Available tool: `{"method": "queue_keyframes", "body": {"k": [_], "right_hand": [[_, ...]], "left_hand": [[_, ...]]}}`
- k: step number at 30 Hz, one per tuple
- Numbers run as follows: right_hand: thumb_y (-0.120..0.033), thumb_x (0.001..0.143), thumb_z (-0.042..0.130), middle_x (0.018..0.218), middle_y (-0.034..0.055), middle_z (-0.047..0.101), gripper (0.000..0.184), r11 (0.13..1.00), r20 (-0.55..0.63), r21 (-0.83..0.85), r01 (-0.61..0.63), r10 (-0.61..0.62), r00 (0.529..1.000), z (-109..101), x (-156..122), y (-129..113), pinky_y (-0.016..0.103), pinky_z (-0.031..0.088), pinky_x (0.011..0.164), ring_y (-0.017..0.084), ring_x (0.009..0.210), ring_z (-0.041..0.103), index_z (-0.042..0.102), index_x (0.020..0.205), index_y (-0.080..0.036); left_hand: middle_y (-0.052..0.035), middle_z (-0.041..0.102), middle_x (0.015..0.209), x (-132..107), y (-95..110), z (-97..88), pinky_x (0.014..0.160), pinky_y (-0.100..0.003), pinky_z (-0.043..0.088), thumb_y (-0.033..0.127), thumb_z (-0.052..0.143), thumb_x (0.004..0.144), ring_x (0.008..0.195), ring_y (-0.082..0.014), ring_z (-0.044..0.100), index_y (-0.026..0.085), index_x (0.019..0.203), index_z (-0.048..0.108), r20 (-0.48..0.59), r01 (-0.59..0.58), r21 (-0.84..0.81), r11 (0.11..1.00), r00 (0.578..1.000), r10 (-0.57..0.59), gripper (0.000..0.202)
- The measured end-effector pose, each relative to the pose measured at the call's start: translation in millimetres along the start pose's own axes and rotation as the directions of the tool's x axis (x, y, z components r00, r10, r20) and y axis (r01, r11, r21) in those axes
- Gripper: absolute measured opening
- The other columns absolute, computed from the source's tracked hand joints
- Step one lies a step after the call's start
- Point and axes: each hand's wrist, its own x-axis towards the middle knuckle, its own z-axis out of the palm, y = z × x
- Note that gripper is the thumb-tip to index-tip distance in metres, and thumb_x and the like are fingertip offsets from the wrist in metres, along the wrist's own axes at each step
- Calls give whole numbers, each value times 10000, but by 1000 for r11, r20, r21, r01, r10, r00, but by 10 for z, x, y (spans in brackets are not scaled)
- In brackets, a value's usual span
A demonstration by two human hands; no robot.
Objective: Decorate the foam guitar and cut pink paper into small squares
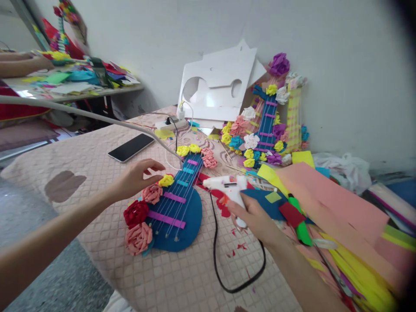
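A blue paper guitar [191, 212] lies on the table, with purple and light-blue strips and pale strings across it. Pink and red crepe-paper flowers [136, 213] line its left edge. My left hand [138, 177] reaches over that edge, fingers curved and apart. One fingertip meets or nearly meets a small yellow paper flower [167, 180]; whether it touches is hard to tell. In my right hand [255, 214] is a white hot glue gun [229, 186], gripped by its handle. Its nozzle points left toward the guitar, and a black cord [214, 242] loops below it.
A phone [131, 147] and a power strip [170, 124] lie behind the guitar. Decorated guitars [268, 121] and white cut-out board [224, 82] lean against the wall. Coloured paper [338, 190] and scissors [334, 271] are at right. Another person's arm [24, 65] shows at the far-left table.
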Motion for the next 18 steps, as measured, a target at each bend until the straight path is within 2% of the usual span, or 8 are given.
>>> {"method": "queue_keyframes", "body": {"k": [5,10,12,16,18], "right_hand": [[-462,839,521,658,-33,493,285,972,124,-215,99,-74,989,269,276,-91,227,374,475,95,485,456,550,882,-182],[-423,843,522,741,3,585,266,926,158,-344,157,-108,982,372,393,-88,254,391,579,149,646,537,586,918,-176],[-416,840,526,761,12,612,270,908,131,-387,161,-119,984,390,417,-86,266,397,604,168,685,561,594,949,-178],[-422,851,509,802,20,636,289,897,0,-407,171,-188,982,424,457,-91,274,410,626,176,709,583,583,1005,-188],[-449,854,497,775,15,626,301,907,-5,-385,172,-188,982,445,473,-96,265,404,600,169,684,577,576,985,-190]], "left_hand": [[-64,661,956,-184,-29,-73,719,-276,483,411,570,779,827,-167,598,154,934,628,-191,127,-97,987,971,-144,305],[-58,661,920,-351,-133,-71,705,-264,486,397,587,756,791,-155,603,150,909,633,-277,197,-185,963,930,-243,294],[-54,661,920,-391,-177,-57,706,-266,487,409,591,747,783,-155,607,155,908,633,-281,216,-197,956,922,-266,303],[-47,663,945,-448,-258,-25,705,-269,488,433,584,746,766,-152,612,171,916,630,-273,264,-201,943,910,-313,315],[-49,665,969,-472,-294,-7,704,-275,488,444,579,748,767,-155,613,177,921,628,-281,283,-211,936,899,-336,322]]}}
